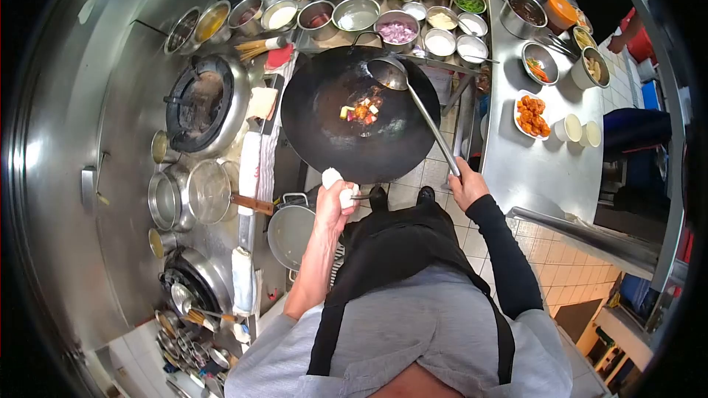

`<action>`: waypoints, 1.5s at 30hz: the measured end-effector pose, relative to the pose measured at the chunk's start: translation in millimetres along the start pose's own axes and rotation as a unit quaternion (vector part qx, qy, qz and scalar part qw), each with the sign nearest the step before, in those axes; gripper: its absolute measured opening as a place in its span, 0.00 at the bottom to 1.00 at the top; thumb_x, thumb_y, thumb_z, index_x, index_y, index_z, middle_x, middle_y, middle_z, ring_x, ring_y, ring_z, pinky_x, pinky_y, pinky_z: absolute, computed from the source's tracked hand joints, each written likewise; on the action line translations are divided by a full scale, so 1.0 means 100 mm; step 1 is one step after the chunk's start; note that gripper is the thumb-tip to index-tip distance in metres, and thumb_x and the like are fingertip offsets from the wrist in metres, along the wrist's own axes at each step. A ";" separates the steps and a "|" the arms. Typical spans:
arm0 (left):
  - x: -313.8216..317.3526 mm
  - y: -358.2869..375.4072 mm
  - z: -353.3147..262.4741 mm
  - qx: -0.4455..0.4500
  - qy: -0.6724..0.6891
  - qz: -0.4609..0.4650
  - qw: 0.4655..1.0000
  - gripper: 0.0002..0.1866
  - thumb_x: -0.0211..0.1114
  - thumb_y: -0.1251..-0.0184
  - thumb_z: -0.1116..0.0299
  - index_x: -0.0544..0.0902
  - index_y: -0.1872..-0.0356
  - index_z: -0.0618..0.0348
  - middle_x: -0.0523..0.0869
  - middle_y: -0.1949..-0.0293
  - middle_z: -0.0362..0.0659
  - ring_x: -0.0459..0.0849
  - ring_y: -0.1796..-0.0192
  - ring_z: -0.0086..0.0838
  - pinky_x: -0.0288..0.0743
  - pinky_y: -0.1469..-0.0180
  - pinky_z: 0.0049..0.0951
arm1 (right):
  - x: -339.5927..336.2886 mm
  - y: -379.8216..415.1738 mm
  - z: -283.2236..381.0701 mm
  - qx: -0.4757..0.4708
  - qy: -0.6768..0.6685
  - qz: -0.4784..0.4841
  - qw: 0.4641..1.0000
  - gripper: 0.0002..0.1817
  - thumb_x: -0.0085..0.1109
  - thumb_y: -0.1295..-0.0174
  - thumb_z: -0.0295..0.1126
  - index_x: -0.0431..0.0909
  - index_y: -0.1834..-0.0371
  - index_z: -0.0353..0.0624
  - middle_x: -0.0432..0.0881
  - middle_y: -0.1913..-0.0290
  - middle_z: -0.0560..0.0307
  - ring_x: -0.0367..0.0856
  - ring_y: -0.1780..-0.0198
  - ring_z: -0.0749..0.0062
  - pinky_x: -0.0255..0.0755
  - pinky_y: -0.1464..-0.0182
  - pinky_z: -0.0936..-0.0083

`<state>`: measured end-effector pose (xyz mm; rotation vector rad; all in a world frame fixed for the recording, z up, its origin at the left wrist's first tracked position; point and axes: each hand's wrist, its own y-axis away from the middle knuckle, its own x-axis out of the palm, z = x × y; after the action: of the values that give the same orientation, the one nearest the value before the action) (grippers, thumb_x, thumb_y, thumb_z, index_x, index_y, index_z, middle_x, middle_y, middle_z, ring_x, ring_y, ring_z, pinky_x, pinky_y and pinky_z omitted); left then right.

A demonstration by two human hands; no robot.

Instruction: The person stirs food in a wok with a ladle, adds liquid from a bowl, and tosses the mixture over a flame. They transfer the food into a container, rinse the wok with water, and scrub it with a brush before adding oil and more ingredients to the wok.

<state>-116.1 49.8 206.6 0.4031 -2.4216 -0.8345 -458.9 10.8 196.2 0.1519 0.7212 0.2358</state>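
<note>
A large black wok (313,136) is in front of me, with a small heap of sauced food pieces (363,111) in its middle. My left hand (335,203) is closed around a folded white cloth (331,177) at the wok's near handle. My right hand (468,184) is wrapped round the end of a long metal ladle (431,121). The ladle's bowl lies over the far right part of the wok, beyond the food.
Metal bowls of ingredients, chopped onion (397,32) among them, line the far side. On the right, a steel counter (546,169) carries a plate of orange-red food pieces (532,116) and two cups (568,128). A burner (199,96) and a strainer (210,190) are at left.
</note>
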 end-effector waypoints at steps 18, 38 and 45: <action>-0.46 0.15 0.36 -0.060 0.092 -0.002 0.994 0.09 0.62 0.31 0.71 0.79 0.63 0.69 0.85 0.69 0.56 0.79 0.79 0.29 0.63 0.86 0.19 | -0.32 0.16 0.40 0.327 -0.512 0.392 0.691 0.16 0.52 0.21 0.31 0.74 0.34 0.40 0.69 0.70 0.65 0.60 0.81 0.89 0.51 0.86 0.87; -0.07 0.09 -0.14 -0.005 0.033 -0.014 0.999 0.08 0.61 0.32 0.71 0.79 0.61 0.67 0.83 0.72 0.50 0.76 0.79 0.25 0.60 0.85 0.20 | -0.20 -0.14 0.82 0.121 -0.189 0.178 0.958 0.15 0.55 0.28 0.29 0.74 0.43 0.34 0.70 0.78 0.62 0.68 0.87 0.76 0.63 0.88 0.73; -0.09 -0.05 -0.05 -0.007 0.040 -0.026 0.999 0.06 0.63 0.34 0.71 0.79 0.63 0.65 0.81 0.73 0.45 0.77 0.79 0.25 0.58 0.85 0.20 | 0.03 0.22 1.09 0.215 -0.290 0.267 0.894 0.15 0.56 0.27 0.32 0.75 0.42 0.38 0.73 0.75 0.63 0.71 0.85 0.78 0.63 0.88 0.74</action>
<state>-105.8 47.5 203.0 0.4871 -2.3396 -0.8426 -387.8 26.9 280.0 0.8163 0.1046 0.5268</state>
